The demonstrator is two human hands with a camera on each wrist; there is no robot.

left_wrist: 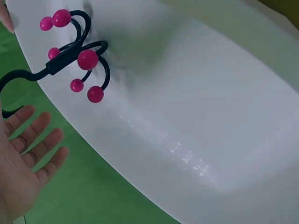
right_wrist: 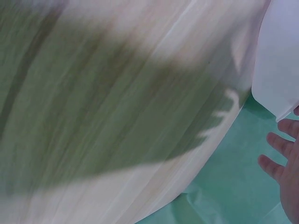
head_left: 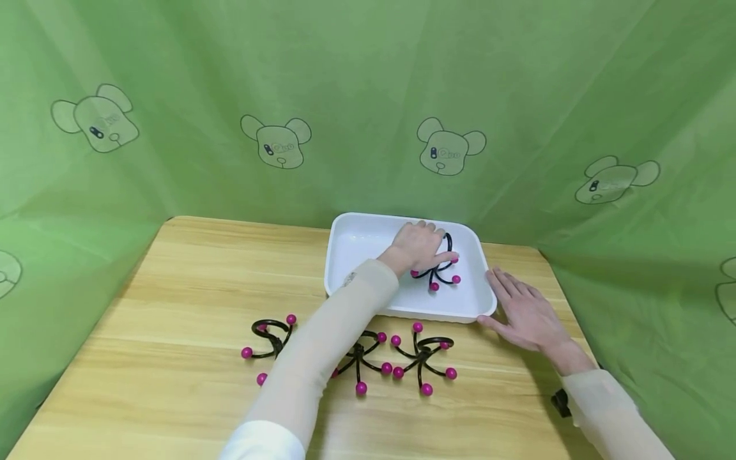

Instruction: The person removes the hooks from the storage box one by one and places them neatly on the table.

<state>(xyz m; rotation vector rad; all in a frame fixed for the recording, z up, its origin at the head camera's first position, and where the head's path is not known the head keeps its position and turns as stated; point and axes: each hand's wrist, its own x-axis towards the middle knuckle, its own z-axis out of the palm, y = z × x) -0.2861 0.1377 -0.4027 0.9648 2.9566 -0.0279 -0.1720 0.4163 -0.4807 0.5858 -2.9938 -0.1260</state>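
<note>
My left hand (head_left: 418, 245) is over the right half of a white tray (head_left: 356, 239). Its fingers are extended in the left wrist view, close to the hooked handle of a scalp massager (left_wrist: 65, 58) with black curved prongs and pink ball tips. This massager lies inside the tray; in the head view the hand partly covers it. Beside the tray's right wall is my right hand (head_left: 526, 313), fingers straight, thumb by the near right corner. The right wrist view shows those fingers by the tray's edge.
In front of the tray, three similar massagers (head_left: 424, 354) are on the wooden table (head_left: 190, 268). My left forearm crosses above them and partly hides two. A green curtain (head_left: 368, 76) with bear drawings hangs behind and beside the table.
</note>
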